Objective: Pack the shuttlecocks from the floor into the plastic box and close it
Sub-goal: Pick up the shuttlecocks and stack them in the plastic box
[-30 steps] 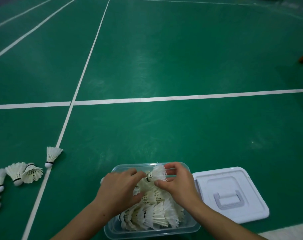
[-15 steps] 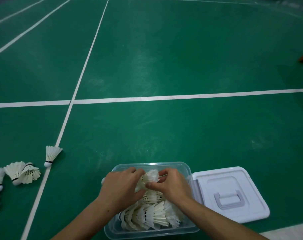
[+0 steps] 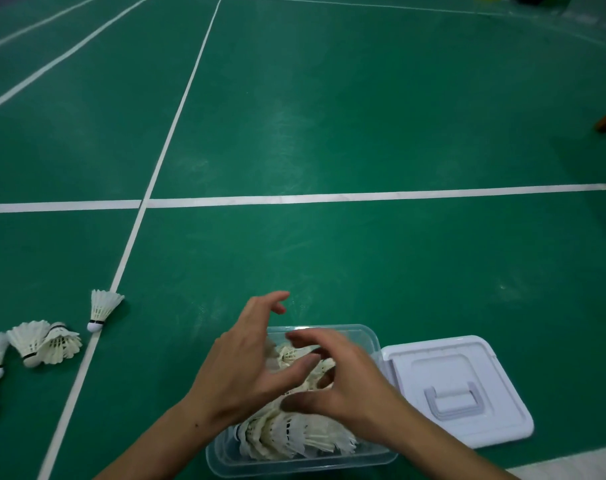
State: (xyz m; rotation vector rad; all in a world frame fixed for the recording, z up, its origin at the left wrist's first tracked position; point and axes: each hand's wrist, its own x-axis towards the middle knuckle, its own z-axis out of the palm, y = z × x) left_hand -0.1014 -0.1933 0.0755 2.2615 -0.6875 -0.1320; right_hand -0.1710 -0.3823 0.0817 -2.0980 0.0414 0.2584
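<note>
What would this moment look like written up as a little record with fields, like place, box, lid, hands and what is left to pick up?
place: green court floor with white lines
box: clear plastic box, open, holding many shuttlecocks
lid: white lid, off, flat on the floor right of the box
left hand: left hand above the box, fingers spread, holding nothing
right hand: right hand above the box, fingers open, holding nothing
left to pick up: loose shuttlecocks on the floor at left, several more by the picture's edge
</note>
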